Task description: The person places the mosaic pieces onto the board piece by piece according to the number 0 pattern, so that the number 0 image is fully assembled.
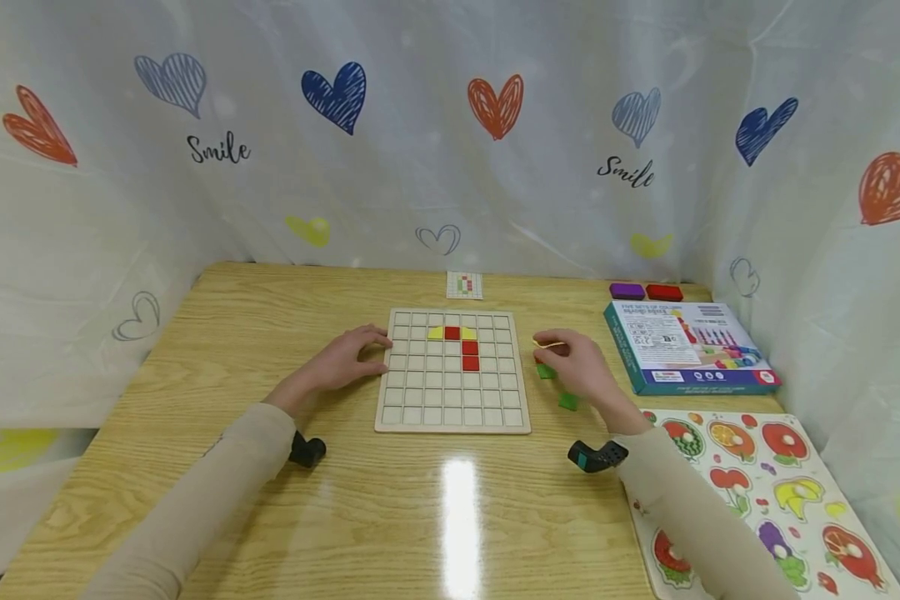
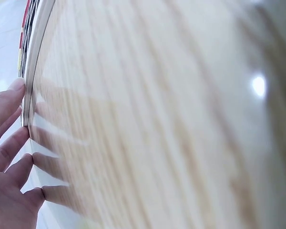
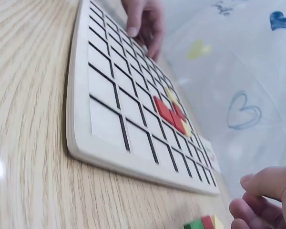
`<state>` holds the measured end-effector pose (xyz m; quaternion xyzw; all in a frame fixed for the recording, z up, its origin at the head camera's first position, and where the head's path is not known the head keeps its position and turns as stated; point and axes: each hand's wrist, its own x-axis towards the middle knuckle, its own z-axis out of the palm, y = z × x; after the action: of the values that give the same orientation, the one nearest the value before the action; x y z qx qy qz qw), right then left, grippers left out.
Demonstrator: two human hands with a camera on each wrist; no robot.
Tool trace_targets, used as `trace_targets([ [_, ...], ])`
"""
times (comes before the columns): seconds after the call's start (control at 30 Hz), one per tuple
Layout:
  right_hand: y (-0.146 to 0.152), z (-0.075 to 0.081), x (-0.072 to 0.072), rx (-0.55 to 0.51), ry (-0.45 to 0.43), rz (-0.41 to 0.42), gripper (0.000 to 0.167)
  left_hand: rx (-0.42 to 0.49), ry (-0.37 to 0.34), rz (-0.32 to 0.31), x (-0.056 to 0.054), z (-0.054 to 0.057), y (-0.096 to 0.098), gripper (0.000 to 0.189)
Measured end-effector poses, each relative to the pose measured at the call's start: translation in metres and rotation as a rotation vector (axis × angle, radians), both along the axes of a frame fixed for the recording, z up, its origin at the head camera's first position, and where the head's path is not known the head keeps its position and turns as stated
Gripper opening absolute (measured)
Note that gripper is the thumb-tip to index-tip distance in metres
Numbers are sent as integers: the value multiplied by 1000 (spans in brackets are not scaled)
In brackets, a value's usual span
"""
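Observation:
A pale wooden grid board (image 1: 453,430) lies mid-table, bearing several red tiles (image 1: 470,363) and two small yellow pieces (image 1: 436,333) in its upper cells. My left hand (image 1: 341,357) rests at the board's left edge, fingers loosely spread and fingertips at the rim. Off the board's right side, my right hand (image 1: 573,360) is low over loose pieces, thumb and forefinger close together. A thin yellow strip (image 1: 544,342) shows by those fingertips; I cannot tell whether they pinch it. Green (image 3: 195,224), red (image 3: 207,222) and yellow blocks sit beside the hand in the right wrist view.
A small pattern card (image 1: 464,285) lies beyond the board. At right are a blue boxed set (image 1: 690,346), purple (image 1: 627,291) and red (image 1: 664,292) blocks, and a fruit puzzle board (image 1: 765,500) under the right forearm. Another green tile (image 1: 567,402) lies near the right wrist.

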<state>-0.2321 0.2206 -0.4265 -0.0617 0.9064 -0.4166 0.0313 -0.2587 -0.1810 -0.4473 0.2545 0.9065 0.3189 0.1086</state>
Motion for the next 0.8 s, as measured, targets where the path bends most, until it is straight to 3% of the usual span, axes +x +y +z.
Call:
trace_targets([
  [0.13,19,-3,1,21,-12,-49,36,8,-9,-3,0,2,0,44],
  [0.3,29,-7,2,87,-14,-43,37,46,28,-23,2,2,-2,44],
  [0.6,24,-11,1,176,-69,-21,39,22,-9,-5,0,1,0,44],
  [0.8,15,-11,-4,195,-23,0,38,4,0,-2,-1,-1,0,44],
])
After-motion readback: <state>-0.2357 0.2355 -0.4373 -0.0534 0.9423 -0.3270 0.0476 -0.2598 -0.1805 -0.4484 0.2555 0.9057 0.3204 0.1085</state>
